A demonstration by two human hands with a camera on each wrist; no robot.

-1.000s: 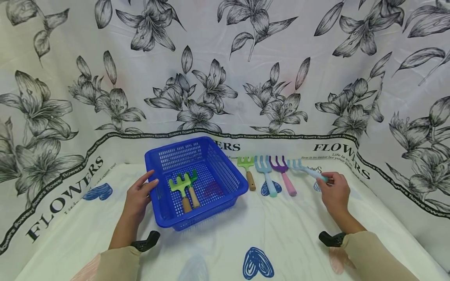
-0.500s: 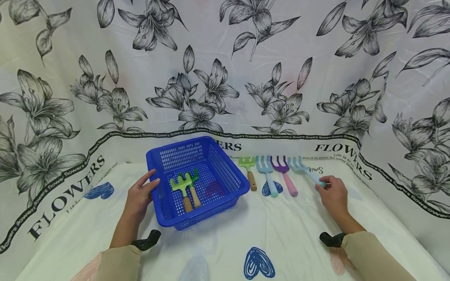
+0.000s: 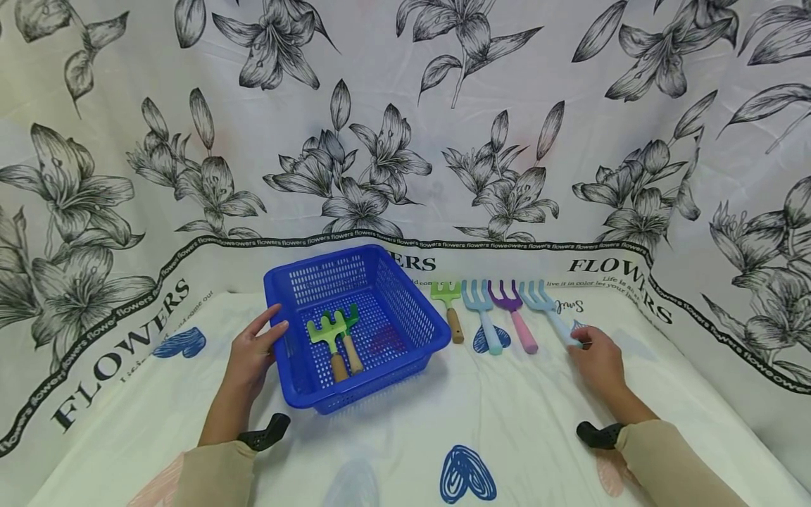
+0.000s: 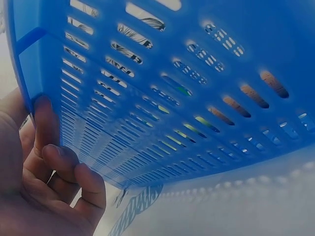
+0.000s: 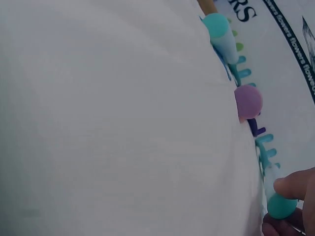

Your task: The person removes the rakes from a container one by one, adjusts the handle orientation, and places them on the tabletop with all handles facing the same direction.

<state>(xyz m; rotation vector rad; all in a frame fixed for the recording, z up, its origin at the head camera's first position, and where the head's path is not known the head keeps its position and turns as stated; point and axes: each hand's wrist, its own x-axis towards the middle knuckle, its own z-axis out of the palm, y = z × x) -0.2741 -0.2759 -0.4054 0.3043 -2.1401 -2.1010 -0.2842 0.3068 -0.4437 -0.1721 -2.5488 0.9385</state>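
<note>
My left hand grips the left rim of a blue plastic basket, its fingers curled at the edge in the left wrist view. Two garden hand rakes lie inside: a light green one and a darker green one, both with wooden handles. On the right, my right hand pinches the handle end of a light blue hand rake lying at a slant on the cloth. The right wrist view shows my thumb and fingers around its turquoise end.
Left of the held rake lie a purple rake with pink handle, another light blue rake and a green rake with wooden handle. White printed cloth covers the surface. A flowered curtain stands behind.
The light blue rake in my right hand has swung its handle end down and toward me, its tines now level with the row. My left hand and the basket have stayed put.
</note>
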